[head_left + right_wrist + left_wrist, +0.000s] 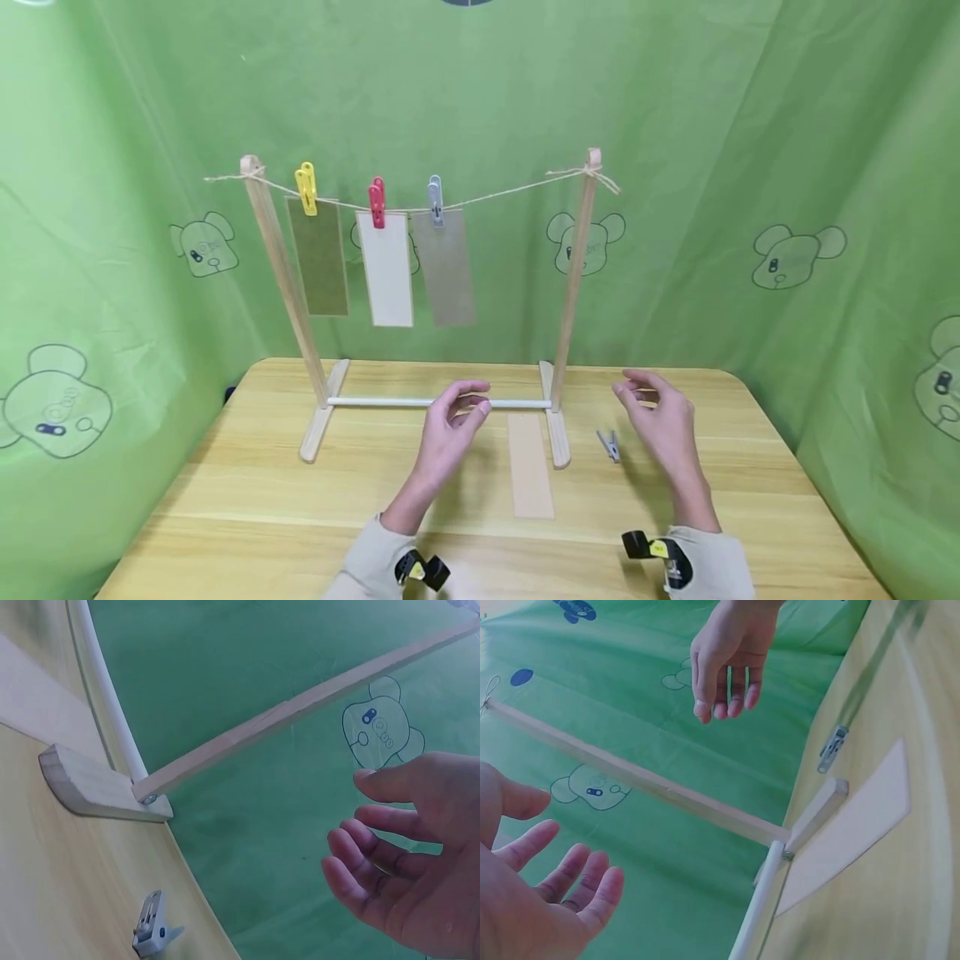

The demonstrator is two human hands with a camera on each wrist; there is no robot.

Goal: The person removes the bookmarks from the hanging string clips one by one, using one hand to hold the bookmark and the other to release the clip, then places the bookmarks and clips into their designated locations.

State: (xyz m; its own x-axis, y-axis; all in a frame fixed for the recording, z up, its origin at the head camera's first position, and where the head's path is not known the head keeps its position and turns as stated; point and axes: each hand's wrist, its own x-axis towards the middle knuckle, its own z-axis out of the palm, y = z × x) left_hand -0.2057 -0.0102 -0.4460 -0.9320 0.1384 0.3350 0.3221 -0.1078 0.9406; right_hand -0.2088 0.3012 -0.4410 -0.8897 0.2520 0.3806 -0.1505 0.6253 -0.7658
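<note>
a: what's standing on my light wood-grain table?
b: i'm seeing a pale wooden two-post frame strung with beige twine.
a: hands?
b: left bare hand and right bare hand both hover, fingers loosely bent, gripping nothing.
a: loose bits?
b: flat peach rectangular card beside the frame's right foot, plus a small grey-blue spring clothespin between that foot and the right hand.

Olive, white and grey cards hung by clothespins from a string on a wooden frame. The left hand and right hand hovered over the worktop, fingers curved; a peach card and grey peg lay between them.
</note>
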